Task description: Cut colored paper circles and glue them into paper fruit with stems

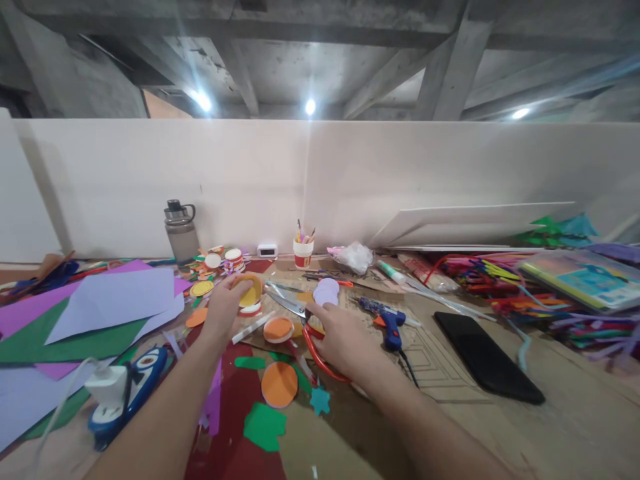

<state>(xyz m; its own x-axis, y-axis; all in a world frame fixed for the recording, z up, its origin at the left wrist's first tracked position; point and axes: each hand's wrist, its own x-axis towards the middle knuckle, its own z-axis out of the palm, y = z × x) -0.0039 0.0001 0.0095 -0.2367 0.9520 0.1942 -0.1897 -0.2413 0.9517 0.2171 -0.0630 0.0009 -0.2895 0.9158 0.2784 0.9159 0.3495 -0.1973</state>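
- The white wall panel (240, 180) stood smooth and flat behind the table (585, 427), whose brown surface ran past the bottom and right edges of the view.
- Both forearms (165, 407) reached forward and slanted inward from the lower edge, their upper ends cut off.
- The paper sheets (115, 303) at the left, lavender, green and magenta, overlapped and partly hid one another.
- The right hand (345, 337), its back upward, was closed around the handles of the scissors (293, 303); the fingers beneath were mostly out of sight.
- The left hand (229, 300) pinched the yellow disc (251, 292) at its near side; its thumb and fingers were hard to tell apart in the blur.
- The scissors had glossy red-orange loops and shiny metal blades, parted and aimed at the yellow disc; whether they touched it could not be told.
- The phone (487, 357), a flat black slab, lay well to the right of the right hand.
- The blue plastic glue gun (390, 327) lay nearer that hand.
- The yellow disc, round with a rim, was held between the left hand and the blades.
- The flat orange disc (279, 385) lay between the forearms.
- The small teal star (320, 401) lay just beside it.
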